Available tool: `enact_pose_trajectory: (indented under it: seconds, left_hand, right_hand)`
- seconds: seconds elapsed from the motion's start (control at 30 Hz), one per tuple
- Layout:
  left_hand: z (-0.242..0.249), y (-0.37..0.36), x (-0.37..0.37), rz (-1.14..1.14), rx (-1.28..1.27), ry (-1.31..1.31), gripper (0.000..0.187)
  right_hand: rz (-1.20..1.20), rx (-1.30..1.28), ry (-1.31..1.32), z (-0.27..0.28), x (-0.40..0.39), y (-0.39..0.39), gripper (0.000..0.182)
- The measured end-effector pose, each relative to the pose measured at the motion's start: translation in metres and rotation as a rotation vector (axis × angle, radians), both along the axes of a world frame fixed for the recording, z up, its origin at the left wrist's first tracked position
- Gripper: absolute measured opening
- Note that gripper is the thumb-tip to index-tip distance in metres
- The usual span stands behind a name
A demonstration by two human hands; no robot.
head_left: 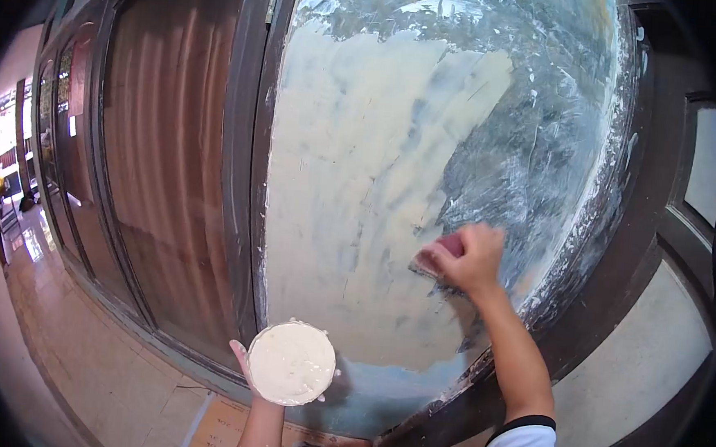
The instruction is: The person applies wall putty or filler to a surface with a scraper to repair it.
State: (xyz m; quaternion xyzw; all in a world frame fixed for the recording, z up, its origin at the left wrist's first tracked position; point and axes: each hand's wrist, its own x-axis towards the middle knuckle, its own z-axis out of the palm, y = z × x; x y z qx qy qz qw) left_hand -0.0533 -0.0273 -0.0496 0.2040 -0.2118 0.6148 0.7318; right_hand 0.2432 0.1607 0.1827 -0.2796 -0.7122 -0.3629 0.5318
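Note:
My left hand [242, 361] holds up a round tub of cream-coloured putty [291, 363] from below, low in front of the wall. The palm and most fingers are hidden behind the tub, and blobs of putty stick out at its rim. My right hand [477, 259] is closed on a putty knife [427, 263] with a reddish part near the fingers. Its blade lies at or very near the wall panel [360, 183]; contact cannot be made out exactly. A cream layer covers the panel's left and middle, while patchy blue-grey surface [517, 164] shows at right and top.
A dark-framed glass door with a brown curtain [167, 130] stands at left, its frame [248, 151] bordering the panel. A dark wooden frame with pale panels [637, 347] is at right. Below are a tiled floor [104, 355] and a printed cardboard sheet [218, 428].

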Motion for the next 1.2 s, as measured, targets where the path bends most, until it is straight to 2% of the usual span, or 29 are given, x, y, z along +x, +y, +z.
enact_pose_trajectory:
  seconds: [0.03,0.07,0.13,0.17,0.2,0.27,0.3,0.4,0.53,0.57,0.6,0.73,0.8,0.83,0.93,0.97,1.0,1.07,1.13,1.17,1.2]
  left_hand:
    - [0.014,-0.008,0.007,0.040,-0.277,-0.187,0.118]
    - [0.012,-0.006,0.006,0.036,-0.278,-0.189,0.118]
    - [0.013,-0.003,0.002,-0.037,-0.027,-0.037,0.120]
    - [0.018,-0.006,0.005,0.039,-0.348,-0.146,0.120]
    - [0.021,-0.008,0.006,0.042,-0.347,-0.144,0.120]
    - [0.021,-0.010,0.006,0.006,-0.279,-0.186,0.120]
    - [0.004,-0.001,-0.002,-0.012,-0.045,-0.047,0.120]
    - [0.000,-0.001,-0.004,-0.068,-0.005,-0.089,0.120]
    - [0.009,-0.002,-0.003,-0.008,-0.036,-0.048,0.120]
    - [0.018,-0.008,0.005,0.054,-0.294,-0.232,0.120]
    - [0.022,-0.009,0.008,0.055,-0.297,-0.236,0.120]
    - [0.010,-0.007,-0.002,0.041,-0.264,-0.207,0.120]
    - [0.006,-0.005,-0.006,-0.028,-0.039,-0.089,0.120]
    - [0.012,-0.008,-0.002,0.045,-0.203,-0.132,0.120]
    - [0.012,-0.004,-0.003,0.026,-0.218,-0.121,0.120]
    - [0.007,0.000,-0.003,-0.009,-0.097,-0.088,0.121]
    - [0.007,-0.001,-0.001,-0.011,-0.103,-0.088,0.121]
    - [0.008,0.001,-0.001,-0.069,0.070,-0.049,0.122]
    - [0.006,-0.001,-0.003,-0.015,-0.021,-0.051,0.121]
    - [0.011,-0.006,-0.002,0.007,-0.164,-0.112,0.121]
    - [0.013,-0.008,-0.001,0.028,-0.309,-0.176,0.120]
  right_hand:
    - [-0.008,-0.015,-0.161,-0.014,-0.002,0.000,0.045]
    - [-0.016,-0.032,-0.322,-0.021,-0.003,0.000,0.045]
    - [0.004,-0.007,-0.279,0.006,-0.006,-0.003,0.045]
    - [-0.003,0.015,-0.042,0.027,-0.006,-0.002,0.045]
    - [-0.012,0.036,0.195,0.038,-0.003,-0.001,0.044]
    - [-0.003,0.036,0.250,0.040,0.003,0.004,0.044]
    - [0.004,0.036,0.302,0.040,0.004,0.006,0.043]
    - [0.084,-0.099,-0.149,-0.001,-0.007,-0.011,0.040]
    - [0.017,-0.013,-0.185,0.016,-0.009,0.001,0.038]
    - [-0.008,0.035,0.057,0.038,-0.003,0.009,0.038]
    - [-0.032,0.081,0.295,0.051,0.001,0.012,0.038]
    - [0.078,-0.038,0.329,0.028,-0.002,0.000,0.038]
    - [0.078,-0.078,-0.150,0.000,-0.007,-0.010,0.038]
    - [0.077,-0.077,-0.155,0.003,-0.007,-0.010,0.038]
    - [0.014,0.028,-0.158,0.030,-0.012,-0.002,0.040]
    - [-0.004,0.027,0.097,0.049,-0.009,0.001,0.041]
    - [-0.026,0.022,0.349,0.058,-0.007,0.003,0.042]
    - [0.052,-0.004,0.449,0.054,-0.010,0.004,0.043]
    - [0.076,0.023,0.003,0.030,-0.007,-0.003,0.043]
    - [0.077,-0.004,-0.144,0.014,-0.010,-0.004,0.044]
    - [0.077,-0.001,-0.150,0.009,-0.013,-0.003,0.044]
